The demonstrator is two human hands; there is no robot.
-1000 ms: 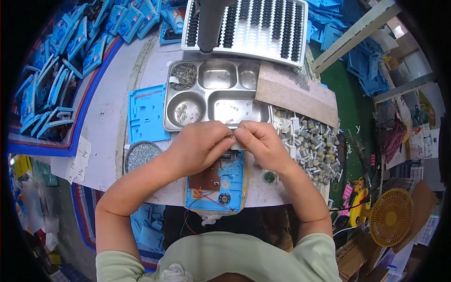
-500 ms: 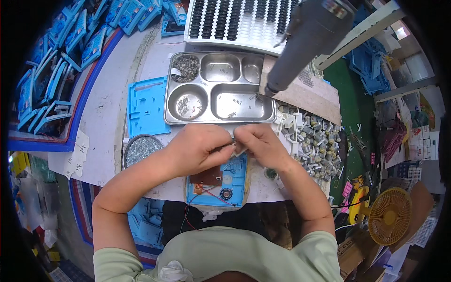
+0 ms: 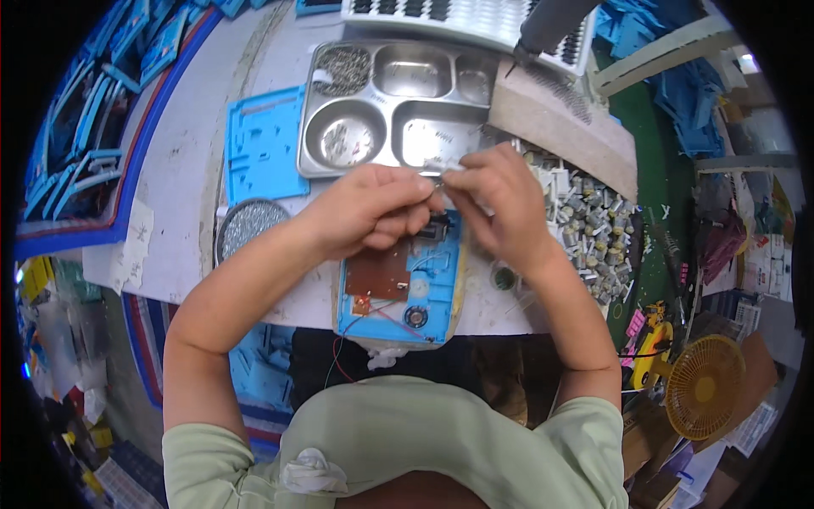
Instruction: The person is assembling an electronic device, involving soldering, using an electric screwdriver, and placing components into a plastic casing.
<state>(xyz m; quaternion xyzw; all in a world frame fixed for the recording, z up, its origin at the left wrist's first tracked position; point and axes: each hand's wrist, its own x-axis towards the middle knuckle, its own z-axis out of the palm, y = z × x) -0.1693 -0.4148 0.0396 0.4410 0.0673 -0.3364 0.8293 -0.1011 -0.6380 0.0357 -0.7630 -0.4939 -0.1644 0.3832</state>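
Note:
My left hand and my right hand meet just beyond a blue plastic housing. Both are closed in a pinch, fingertips nearly touching, over something small that I cannot make out. Open side up, the housing lies in front of me on a pale, worn pad. Inside it sit a brown circuit board, a small round speaker and thin red wires. Part of a dark component shows at its far end, below my hands. My left fingers hang over the board's far edge.
Beyond my hands stands a metal compartment tray with small metal parts. At left are a blue cover and a round dish of screws. Small motors with white parts are heaped at right. A power screwdriver hangs above.
Both hands have moved away from me, toward the tray, still pinched together, and more of the housing and board shows. The whole view has shifted, with the tray now higher in it.

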